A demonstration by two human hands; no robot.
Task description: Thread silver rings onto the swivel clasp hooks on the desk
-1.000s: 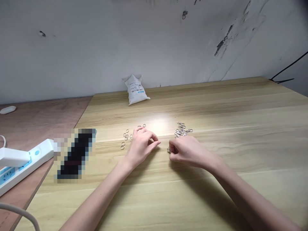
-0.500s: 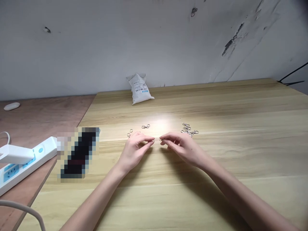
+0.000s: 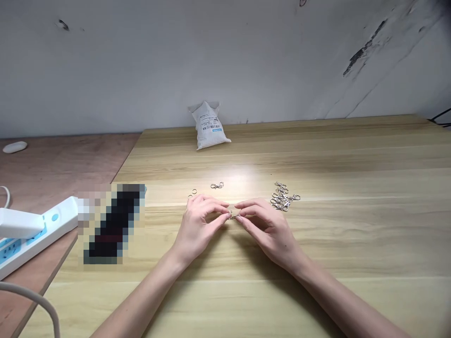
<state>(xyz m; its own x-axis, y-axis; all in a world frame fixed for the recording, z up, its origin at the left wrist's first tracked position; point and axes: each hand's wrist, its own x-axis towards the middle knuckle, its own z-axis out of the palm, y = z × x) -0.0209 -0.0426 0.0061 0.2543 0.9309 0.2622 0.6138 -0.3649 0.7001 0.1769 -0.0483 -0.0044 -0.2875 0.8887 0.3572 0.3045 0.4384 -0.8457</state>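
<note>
My left hand (image 3: 199, 224) and my right hand (image 3: 265, 225) meet fingertip to fingertip over the light wooden table (image 3: 317, 244). Together they pinch small silver metal parts (image 3: 232, 215), a ring and a clasp as far as I can tell. A pile of silver clasps (image 3: 283, 197) lies just beyond my right hand. One single clasp (image 3: 217, 185) and a loose ring (image 3: 193, 191) lie beyond my left hand.
A small white bag (image 3: 209, 125) leans at the wall at the table's far edge. A white power strip (image 3: 31, 234) with a plug lies at the left on a darker brown table, next to a blurred dark object (image 3: 112, 223). A grey cable (image 3: 35, 305) curves at bottom left.
Both hands have come together at the middle of the table, fingertips now touching around the small metal parts. The view has shifted a little, and the rings by my left hand are partly hidden.
</note>
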